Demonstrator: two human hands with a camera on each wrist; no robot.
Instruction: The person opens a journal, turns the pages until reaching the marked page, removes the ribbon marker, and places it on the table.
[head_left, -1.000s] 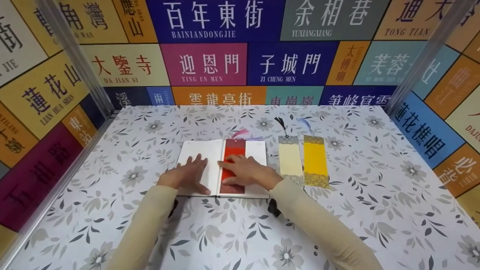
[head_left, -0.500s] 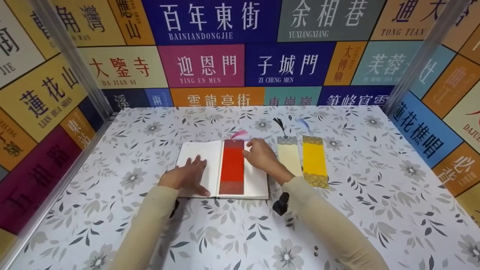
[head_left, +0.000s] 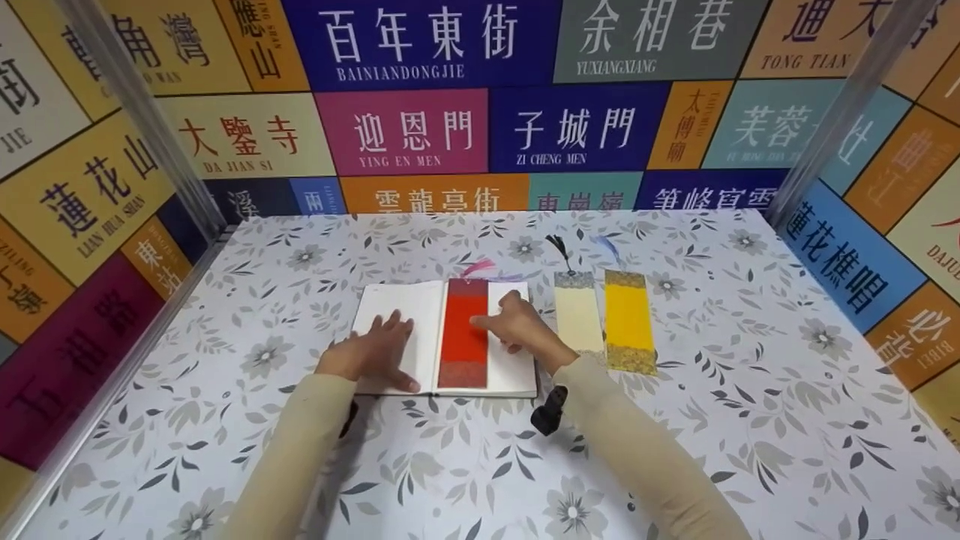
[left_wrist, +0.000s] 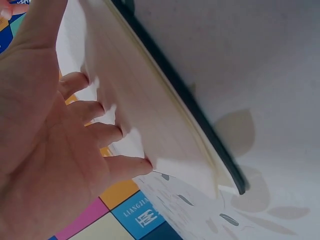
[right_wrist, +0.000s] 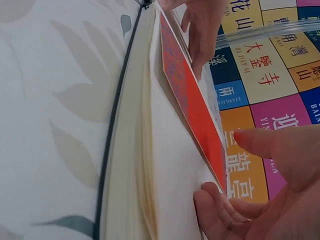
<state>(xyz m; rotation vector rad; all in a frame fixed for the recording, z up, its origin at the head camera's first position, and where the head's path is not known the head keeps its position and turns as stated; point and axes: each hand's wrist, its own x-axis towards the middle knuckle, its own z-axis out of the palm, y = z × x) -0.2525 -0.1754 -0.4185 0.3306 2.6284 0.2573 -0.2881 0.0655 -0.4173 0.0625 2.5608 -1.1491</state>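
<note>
An open notebook (head_left: 397,296) lies on the table, and a red bookmark (head_left: 463,330) with a pink tassel lies along its right page. My left hand (head_left: 367,349) rests on the left page with fingers spread; in the left wrist view its fingertips (left_wrist: 140,165) press the paper. At the bookmark's right edge is my right hand (head_left: 521,326). The right wrist view shows its bent fingers (right_wrist: 210,200) at the bookmark's edge on the page, while the thumb (right_wrist: 250,142) stands apart from them, above the red surface.
To the right of the notebook lie a cream bookmark (head_left: 579,311) with a black tassel and a yellow bookmark (head_left: 628,315) with a blue tassel. A flower-patterned cloth (head_left: 450,465) covers the table. Panels with large Chinese characters (head_left: 412,131) stand behind and at both sides.
My right hand lifts off the middle of the red bookmark, moves to the right page near its upper right, then comes slightly back down to its right edge. The left hand stays put.
</note>
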